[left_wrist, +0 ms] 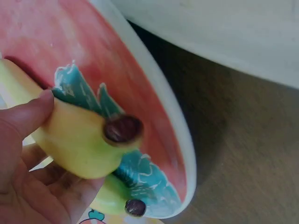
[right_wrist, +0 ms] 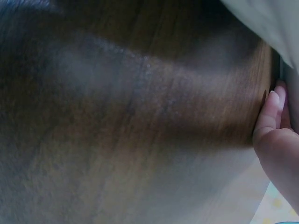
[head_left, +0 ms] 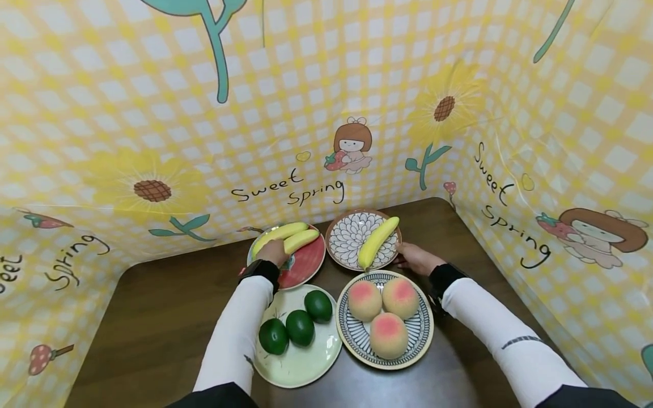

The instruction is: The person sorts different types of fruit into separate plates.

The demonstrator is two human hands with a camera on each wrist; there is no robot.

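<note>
Gripping one banana point(left_wrist: 74, 144) on the red plate point(head_left: 306, 263), your left hand point(head_left: 272, 252) curls round it; only the wrist view shows that thumb. Your right hand point(head_left: 417, 259) touches the patterned plate point(head_left: 347, 241) rim, fingers extended.

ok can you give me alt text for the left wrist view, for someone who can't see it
A left hand grips a yellow banana by its dark-tipped end, just over a red plate with a white rim and teal leaf pattern. A second banana lies beneath it on the plate, which sits on a dark wooden table beside the pale edge of another plate.
</note>
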